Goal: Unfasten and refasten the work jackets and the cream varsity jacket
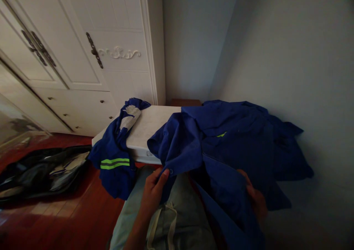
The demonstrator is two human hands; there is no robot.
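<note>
A blue work jacket [235, 146] lies spread over the right part of a low white surface and over my lap, with a bit of yellow-green strip showing. My left hand [153, 191] pinches its edge between thumb and fingers, beside a small dark button [170, 171]. Farther right, my right hand [256, 198] is closed on another part of the jacket; its fingers are partly hidden by the cloth and in shadow. A second blue garment [113, 150] with yellow-green and grey bands hangs over the surface's left end. White patches, perhaps a glove [130, 118], lie on it.
The white surface [151, 124] stands in front of my knees. Behind it are a white wardrobe [121, 28] and a grey wall [290, 51]. On the red wood floor [83, 213] at left lies an open black bag [35, 176] with things inside.
</note>
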